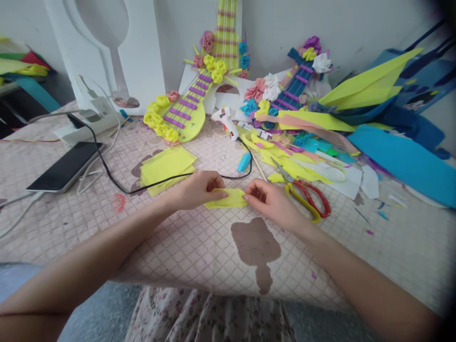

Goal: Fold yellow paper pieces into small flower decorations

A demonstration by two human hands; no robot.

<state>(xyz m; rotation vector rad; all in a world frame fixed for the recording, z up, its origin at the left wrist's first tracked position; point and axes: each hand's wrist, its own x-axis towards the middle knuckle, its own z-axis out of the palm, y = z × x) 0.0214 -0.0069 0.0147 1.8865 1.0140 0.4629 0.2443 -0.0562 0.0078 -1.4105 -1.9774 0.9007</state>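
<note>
Stained tablecloth (199, 256) under paper (228, 198); wall (278, 28) seemingly white.

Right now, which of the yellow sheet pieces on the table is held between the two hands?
The small yellow craft strip, pinched at its ends by the left hand and the right hand. The larger flat yellow sheets lie untouched farther left.

Soft, even daylight fills my view; shadows are faint, the edges bend and the right corners darken.

Left hand (198, 190), right hand (272, 200), both pinched
</note>
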